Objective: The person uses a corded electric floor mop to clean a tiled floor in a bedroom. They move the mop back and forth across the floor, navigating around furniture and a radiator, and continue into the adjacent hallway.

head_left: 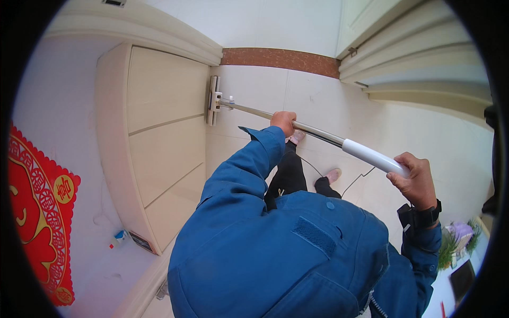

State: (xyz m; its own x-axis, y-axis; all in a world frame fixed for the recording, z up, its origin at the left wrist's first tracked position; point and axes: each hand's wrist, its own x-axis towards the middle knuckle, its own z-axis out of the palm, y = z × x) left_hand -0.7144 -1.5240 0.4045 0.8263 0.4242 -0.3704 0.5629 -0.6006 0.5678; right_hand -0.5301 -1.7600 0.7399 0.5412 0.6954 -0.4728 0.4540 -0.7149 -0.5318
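A sponge mop (322, 135) with a metal pole and a white grip slants across the view. Its flat head (214, 100) is on the tiled floor at the left, close beside the cream cabinet. My left hand (283, 122) is closed round the middle of the metal pole. Further right, my right hand (416, 179) grips the end of the white handle, with a dark strap on that wrist. Both arms wear blue sleeves. Whether the mop head touches the cabinet's base, I cannot tell.
The cream cabinet (167, 95) stands along the left wall. A reddish-brown threshold strip (281, 61) crosses the floor ahead, with a door frame (413, 69) at right. A thin cable (356, 179) lies near my feet. Green plants (449, 246) stand lower right. A red decoration (42, 212) hangs left.
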